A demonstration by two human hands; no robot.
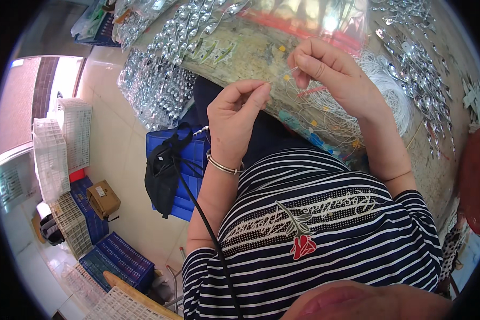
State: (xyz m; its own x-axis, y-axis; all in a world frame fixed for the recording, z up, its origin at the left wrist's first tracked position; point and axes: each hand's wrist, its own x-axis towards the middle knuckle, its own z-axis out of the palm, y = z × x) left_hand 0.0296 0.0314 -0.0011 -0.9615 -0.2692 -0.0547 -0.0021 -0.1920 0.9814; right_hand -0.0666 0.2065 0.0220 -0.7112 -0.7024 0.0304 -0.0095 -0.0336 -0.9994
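Threading thin clear line between both hands above the cluttered worktable (250,53).
Left hand (234,114) and right hand (325,72) pinching fine transparent thread (281,76); probably mid-threading, needing steady, aligned fingertips.

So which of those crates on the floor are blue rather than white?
The blue crate beside the left hand, and the blue crates lower down; the white crates stand stacked further left.

A small assembly workshop: a worktable (442,160) heaped with shiny metal pieces (421,69), bagged ones (160,85) upper left, stacked plastic crates (64,149) on the tiled floor at left.
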